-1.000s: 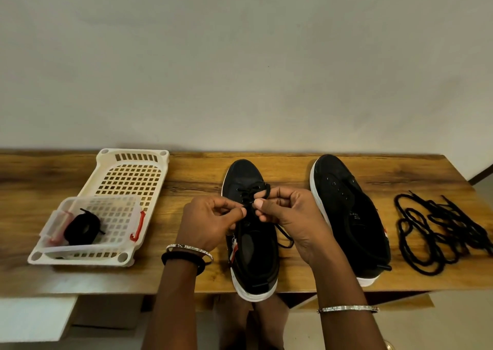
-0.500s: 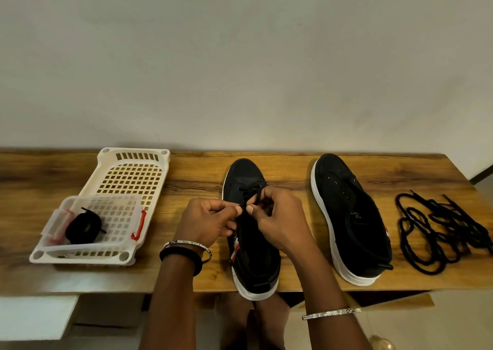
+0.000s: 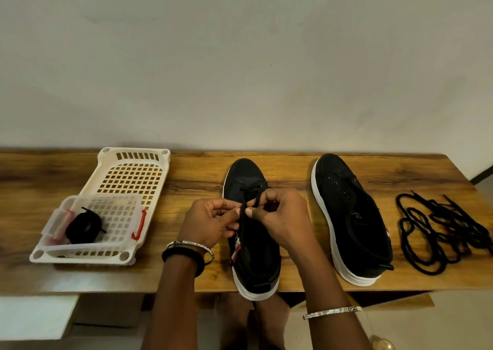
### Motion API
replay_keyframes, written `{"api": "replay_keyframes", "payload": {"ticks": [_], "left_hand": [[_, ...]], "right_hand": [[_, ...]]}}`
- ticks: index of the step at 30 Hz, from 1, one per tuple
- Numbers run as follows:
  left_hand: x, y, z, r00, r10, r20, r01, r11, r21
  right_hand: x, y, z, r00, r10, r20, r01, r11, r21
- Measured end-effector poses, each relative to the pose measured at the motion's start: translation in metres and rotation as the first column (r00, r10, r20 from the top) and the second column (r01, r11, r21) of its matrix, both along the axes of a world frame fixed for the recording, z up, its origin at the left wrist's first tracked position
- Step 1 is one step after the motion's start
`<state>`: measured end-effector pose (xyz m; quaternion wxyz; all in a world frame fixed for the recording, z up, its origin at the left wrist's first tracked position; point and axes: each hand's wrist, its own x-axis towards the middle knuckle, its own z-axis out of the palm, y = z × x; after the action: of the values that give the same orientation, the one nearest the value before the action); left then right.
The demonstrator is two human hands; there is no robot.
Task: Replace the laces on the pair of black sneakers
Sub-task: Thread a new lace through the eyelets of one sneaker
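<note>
Two black sneakers with white soles stand on the wooden table (image 3: 293, 168), toes toward the wall. The left sneaker (image 3: 253, 259) has a black lace (image 3: 244, 217) threaded through its upper eyelets. My left hand (image 3: 210, 223) and my right hand (image 3: 284, 216) meet over its tongue, each pinching that lace. The right sneaker (image 3: 349, 216) has bare eyelets and no lace. A pile of loose black laces (image 3: 442, 232) lies at the table's right end.
A white perforated basket (image 3: 128, 178) sits on the left, and inside it a clear container (image 3: 117, 216) holds a coiled black lace (image 3: 82, 225). A plain wall rises behind the table. The table's front edge runs under my wrists.
My hands have shifted slightly on the lace over the left sneaker, with the right hand now pinching a loop near the upper eyelets. The right sneaker and the loose laces have not moved.
</note>
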<state>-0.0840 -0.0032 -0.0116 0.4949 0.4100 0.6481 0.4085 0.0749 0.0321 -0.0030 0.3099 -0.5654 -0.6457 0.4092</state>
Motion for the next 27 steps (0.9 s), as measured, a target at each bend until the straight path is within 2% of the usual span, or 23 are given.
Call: {"api": "replay_keyframes", "payload": {"ticks": [4,7,10,13,15,16,17,19,20,21,22,23,24,25,26,27], "left_hand": [[0.002,0.000,-0.001,0.987,-0.005,-0.161,0.018,0.997,0.080],[0.006,0.000,-0.001,0.964,-0.013,-0.266,0.046,0.992,0.120],[0.006,0.001,0.001,0.970,0.005,-0.242,0.027,0.992,0.127],[0.000,0.001,0.001,0.992,0.059,-0.112,-0.044,0.990,0.134],[-0.004,0.001,0.005,0.985,0.169,-0.036,-0.161,0.974,0.157],[-0.006,0.002,0.008,0.970,0.232,0.077,-0.242,0.957,0.159],[-0.008,0.003,0.012,0.926,0.281,0.253,-0.324,0.935,0.145],[-0.011,0.002,0.019,0.717,0.306,0.627,-0.443,0.894,0.070],[-0.014,0.001,0.022,0.613,0.296,0.732,-0.473,0.880,0.040],[-0.018,-0.001,0.021,0.569,0.294,0.768,-0.486,0.873,0.026],[-0.021,-0.002,0.019,0.594,0.307,0.744,-0.490,0.871,0.030],[-0.022,-0.002,0.016,0.698,0.338,0.632,-0.481,0.874,0.064],[-0.023,-0.002,0.012,0.836,0.358,0.416,-0.444,0.887,0.129],[-0.022,-0.002,0.008,0.930,0.344,0.128,-0.364,0.909,0.204],[-0.020,-0.003,0.005,0.947,0.292,-0.137,-0.250,0.933,0.257],[-0.018,-0.003,0.001,0.923,0.205,-0.325,-0.117,0.956,0.270]], "right_hand": [[0.007,0.000,-0.001,0.985,0.014,-0.174,-0.024,0.998,-0.057],[0.008,-0.001,0.000,0.970,-0.001,-0.243,-0.027,0.993,-0.111],[0.007,-0.003,0.005,0.940,-0.020,-0.340,-0.042,0.984,-0.172],[0.009,-0.002,0.006,0.922,-0.001,-0.388,-0.086,0.974,-0.208],[0.008,-0.002,0.006,0.914,0.019,-0.405,-0.115,0.970,-0.214],[0.008,-0.001,0.007,0.913,0.026,-0.408,-0.122,0.969,-0.213],[0.008,-0.001,0.007,0.915,0.033,-0.403,-0.125,0.970,-0.206],[0.007,-0.001,0.006,0.921,0.050,-0.387,-0.131,0.974,-0.185],[0.006,-0.001,0.006,0.923,0.057,-0.380,-0.133,0.975,-0.177],[0.007,-0.001,0.005,0.925,0.059,-0.375,-0.132,0.976,-0.172],[0.007,-0.001,0.004,0.926,0.058,-0.373,-0.131,0.976,-0.172],[0.008,-0.001,0.004,0.926,0.058,-0.373,-0.131,0.976,-0.172],[0.008,-0.001,0.004,0.926,0.060,-0.373,-0.132,0.976,-0.171],[0.009,-0.001,0.003,0.926,0.065,-0.373,-0.136,0.977,-0.167],[0.009,0.000,0.003,0.925,0.072,-0.374,-0.141,0.977,-0.162],[0.009,0.000,0.002,0.924,0.079,-0.375,-0.148,0.976,-0.157]]}}
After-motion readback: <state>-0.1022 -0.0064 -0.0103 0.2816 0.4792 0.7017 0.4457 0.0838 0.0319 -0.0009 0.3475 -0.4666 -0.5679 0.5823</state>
